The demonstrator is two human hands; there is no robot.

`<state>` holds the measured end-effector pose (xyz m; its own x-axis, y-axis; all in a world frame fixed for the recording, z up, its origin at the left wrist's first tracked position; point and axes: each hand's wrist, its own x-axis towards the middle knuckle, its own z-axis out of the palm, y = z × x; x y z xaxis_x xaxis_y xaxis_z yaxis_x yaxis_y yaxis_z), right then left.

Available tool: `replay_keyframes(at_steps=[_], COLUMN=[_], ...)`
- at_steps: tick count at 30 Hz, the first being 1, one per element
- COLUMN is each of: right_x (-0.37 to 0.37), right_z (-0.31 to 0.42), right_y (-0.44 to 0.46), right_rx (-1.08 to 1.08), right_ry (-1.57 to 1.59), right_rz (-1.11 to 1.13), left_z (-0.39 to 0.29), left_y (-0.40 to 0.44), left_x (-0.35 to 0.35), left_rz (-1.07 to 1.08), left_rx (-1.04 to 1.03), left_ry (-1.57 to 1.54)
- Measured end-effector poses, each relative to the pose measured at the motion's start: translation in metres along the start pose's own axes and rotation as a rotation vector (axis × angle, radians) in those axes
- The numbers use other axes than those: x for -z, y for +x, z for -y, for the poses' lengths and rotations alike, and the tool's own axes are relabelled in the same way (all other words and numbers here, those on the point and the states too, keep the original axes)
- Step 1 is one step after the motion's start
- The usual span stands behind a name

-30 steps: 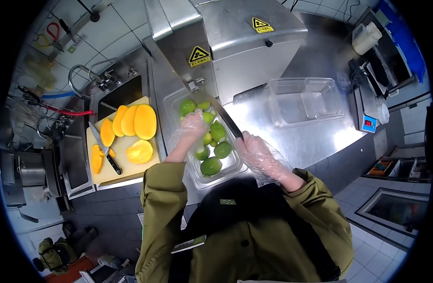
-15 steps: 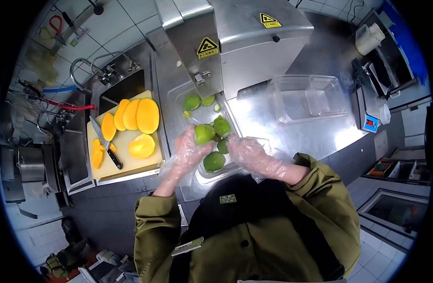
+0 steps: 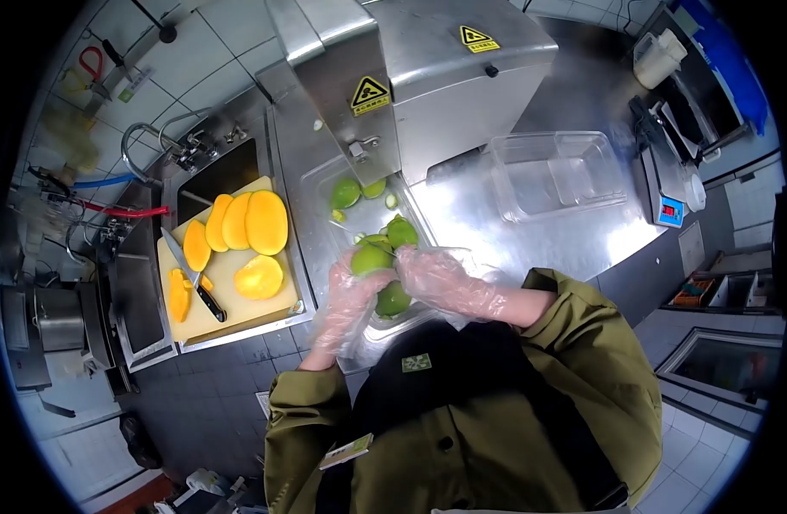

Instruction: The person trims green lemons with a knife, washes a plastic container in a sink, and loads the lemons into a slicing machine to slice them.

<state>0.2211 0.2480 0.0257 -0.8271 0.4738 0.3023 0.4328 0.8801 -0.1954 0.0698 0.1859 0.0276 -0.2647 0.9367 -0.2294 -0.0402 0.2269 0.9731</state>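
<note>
My left hand [image 3: 349, 300], in a clear plastic glove, is wrapped round a green lime [image 3: 370, 260] above a clear plastic tray [image 3: 318, 182]. My right hand [image 3: 443, 283], gloved too, has its fingers pinched together against the lime's right side. A thin dark line shows by those fingertips, too small to name. Another lime [image 3: 401, 231] lies just beyond the hands, and one more lime [image 3: 393, 298] sits below them. Further limes [image 3: 345, 193] and small cut bits [image 3: 391, 201] rest at the tray's far end.
To the left, mango slices [image 3: 266, 224] and a black-handled knife [image 3: 209, 301] lie on a cutting board [image 3: 224, 310] over the sink. A steel machine [image 3: 462, 94] with warning labels stands behind the tray. On the right are a clear container [image 3: 558, 206] and a scale [image 3: 667, 206].
My right hand has moved left, closer to the lime in my left hand. The left hand has shifted slightly right and down. The view has turned a little.
</note>
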Motion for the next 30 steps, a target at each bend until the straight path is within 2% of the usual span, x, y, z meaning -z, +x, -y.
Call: replay_keyframes(at_steps=[2,5,9,12,15,16,19,20,23,24,26,27,30], right_x=[-0.005,-0.009,-0.013,-0.011,-0.047,-0.048,-0.019,-0.004,0.016,0.026,0.04,0.04,0.033], right_z=[0.001,0.003,0.006,0.005,-0.01,-0.007,-0.009,-0.005,-0.005,-0.003,0.003,0.004,0.005], right_y=[0.005,0.013,0.016,0.019,0.012,0.009,0.023,0.028,0.023,0.021,0.017,0.013,-0.005], right_rx=[0.039,0.027,0.003,-0.064,-0.105,-0.057,-0.215,-0.406,-0.484,-0.522,-0.597,-0.554,-0.39], right_ry=[-0.058,0.002,0.026,0.13,0.365,0.197,0.254,0.487,0.577,0.601,0.653,0.612,0.42], right_rz=[-0.089,-0.157,-0.073,0.021,0.016,0.149,0.175,0.187,0.306,0.32,0.355,0.308,0.171], left_z=[-0.019,0.009,0.013,-0.005,-0.025,-0.026,-0.005,-0.009,-0.018,-0.019,-0.016,-0.014,-0.008], left_y=[-0.007,0.005,0.0,-0.01,-0.027,-0.029,-0.022,-0.025,-0.022,-0.022,-0.02,-0.02,-0.02], left_x=[-0.009,0.029,0.028,0.007,0.002,0.001,0.001,-0.003,-0.004,-0.006,-0.01,-0.012,-0.013], left_rz=[-0.067,0.211,0.124,-0.088,-0.067,-0.044,-0.181,-0.169,-0.057,-0.091,-0.15,-0.176,-0.155], left_rx=[0.012,0.432,0.463,-0.062,-0.302,-0.105,0.023,0.093,-0.022,0.012,-0.073,-0.119,-0.045], left_ry=[-0.164,-0.686,-0.83,0.128,0.304,-0.047,-0.544,-0.566,-0.258,-0.074,0.059,0.126,-0.365])
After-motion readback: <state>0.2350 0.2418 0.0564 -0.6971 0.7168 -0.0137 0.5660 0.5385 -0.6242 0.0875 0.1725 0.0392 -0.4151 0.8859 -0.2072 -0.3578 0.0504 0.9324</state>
